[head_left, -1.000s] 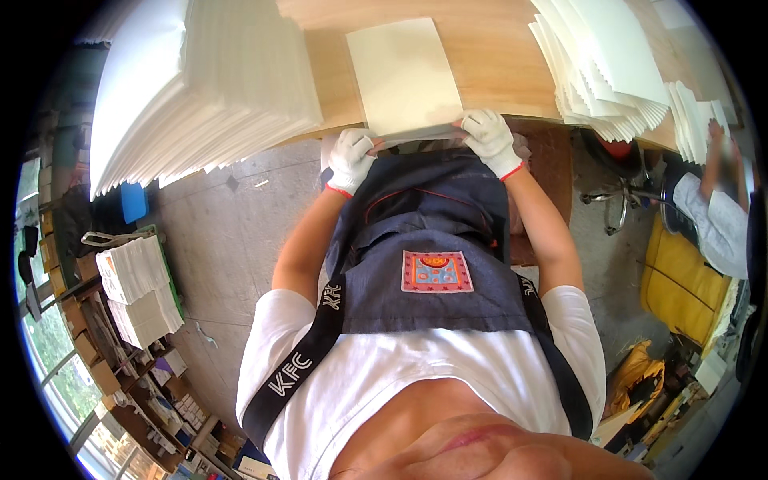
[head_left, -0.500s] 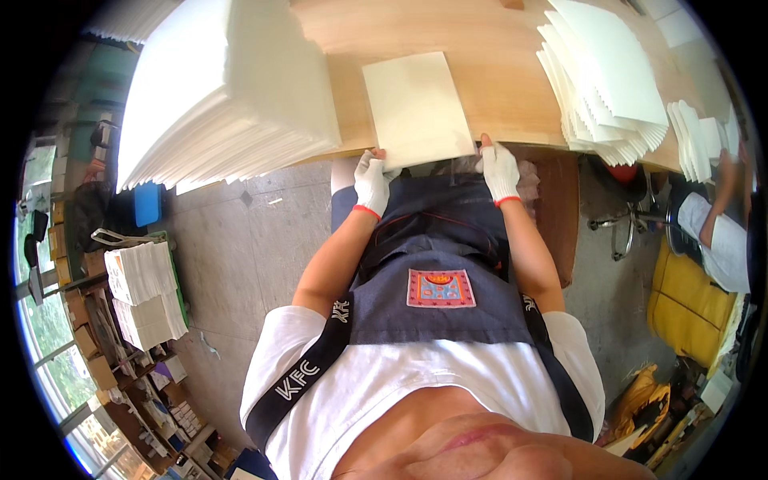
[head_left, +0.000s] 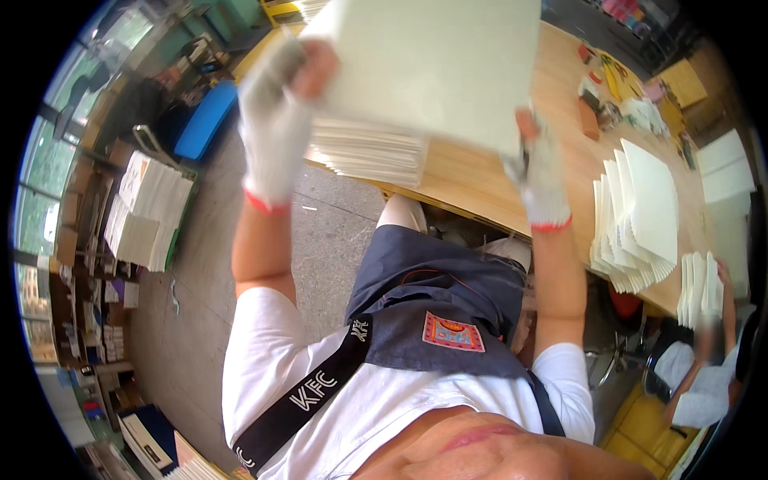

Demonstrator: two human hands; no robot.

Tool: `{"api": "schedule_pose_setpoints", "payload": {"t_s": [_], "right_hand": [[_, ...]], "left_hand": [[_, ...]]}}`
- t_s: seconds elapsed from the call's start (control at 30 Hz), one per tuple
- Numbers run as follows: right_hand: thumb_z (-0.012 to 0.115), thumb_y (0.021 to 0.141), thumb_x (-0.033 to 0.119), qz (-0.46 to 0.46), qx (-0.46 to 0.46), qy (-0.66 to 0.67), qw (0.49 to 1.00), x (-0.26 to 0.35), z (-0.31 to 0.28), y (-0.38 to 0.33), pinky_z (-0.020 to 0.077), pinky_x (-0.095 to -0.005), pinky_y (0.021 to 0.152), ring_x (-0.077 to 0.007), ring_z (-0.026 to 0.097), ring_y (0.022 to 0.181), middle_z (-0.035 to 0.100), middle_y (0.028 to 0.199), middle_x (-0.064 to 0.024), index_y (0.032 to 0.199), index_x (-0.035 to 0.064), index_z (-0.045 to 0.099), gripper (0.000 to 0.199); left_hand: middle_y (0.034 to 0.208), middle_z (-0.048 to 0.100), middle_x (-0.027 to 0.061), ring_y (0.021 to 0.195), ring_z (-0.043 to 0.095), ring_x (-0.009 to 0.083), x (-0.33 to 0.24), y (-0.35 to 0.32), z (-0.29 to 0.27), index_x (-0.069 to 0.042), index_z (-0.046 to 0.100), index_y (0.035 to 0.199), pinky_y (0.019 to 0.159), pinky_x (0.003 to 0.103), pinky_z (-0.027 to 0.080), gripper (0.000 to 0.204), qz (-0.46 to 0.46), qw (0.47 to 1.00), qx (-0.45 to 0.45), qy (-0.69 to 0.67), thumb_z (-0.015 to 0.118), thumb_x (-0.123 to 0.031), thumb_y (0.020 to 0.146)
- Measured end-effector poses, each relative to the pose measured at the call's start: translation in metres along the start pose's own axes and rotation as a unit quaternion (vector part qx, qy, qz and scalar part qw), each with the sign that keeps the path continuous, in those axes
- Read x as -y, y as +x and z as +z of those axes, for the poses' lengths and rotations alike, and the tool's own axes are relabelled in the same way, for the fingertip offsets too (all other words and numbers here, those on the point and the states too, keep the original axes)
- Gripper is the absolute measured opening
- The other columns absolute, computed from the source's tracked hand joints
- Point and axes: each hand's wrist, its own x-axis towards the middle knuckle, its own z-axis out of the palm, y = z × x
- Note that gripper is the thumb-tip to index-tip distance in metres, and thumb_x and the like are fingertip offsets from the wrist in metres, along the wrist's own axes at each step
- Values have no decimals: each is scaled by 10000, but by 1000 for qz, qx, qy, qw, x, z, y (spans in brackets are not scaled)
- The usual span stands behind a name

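A flat cream-white paper sheet or folded section (head_left: 436, 68) is lifted between my hands, above a tall paper stack (head_left: 368, 152). My left hand (head_left: 280, 112), in a white red-cuffed glove with bare fingertips showing, grips its left edge and is blurred. Gloved alike, my right hand (head_left: 540, 172) has its thumb at the lower right corner; the fingers are closed behind the edge. The raised sheet hides most of the stack's top. Both hands are above the wooden table (head_left: 468, 180).
A fanned pile of white folded papers (head_left: 636, 220) stands at the table's right, with a smaller bundle (head_left: 698, 288) beside it near another person's arm (head_left: 726, 300). Small tools and a reddish block (head_left: 588, 120) lie farther back. A paper-loaded cart (head_left: 148, 212) stands left.
Both hands have raised the sheet from the table's front edge and carried it left, over the tall stack. My view has turned, bringing the table's far right side into sight.
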Motion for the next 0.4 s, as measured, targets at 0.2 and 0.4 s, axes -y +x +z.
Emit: {"api": "schedule_pose_setpoints", "payload": {"t_s": [0.2,0.4], "right_hand": [[589,854,307,11,130,-146,981,31,79,58,211,-218,335,-42,289,352,434,467,29,718,112,549,241],[564,852,432,-38,139,-59,988,0,53,62,198,-207,280,-67,314,291,417,410,-1,644,105,488,395]], "left_hand": [[803,624,16,690,553,103,66,64,-67,-130,622,1053,649,220,444,309,-141,920,86,355,494,-135,772],[1092,609,142,1050,557,293,147,15,-92,-148,558,1188,1005,380,355,461,-161,984,-49,-57,539,-421,816]]}}
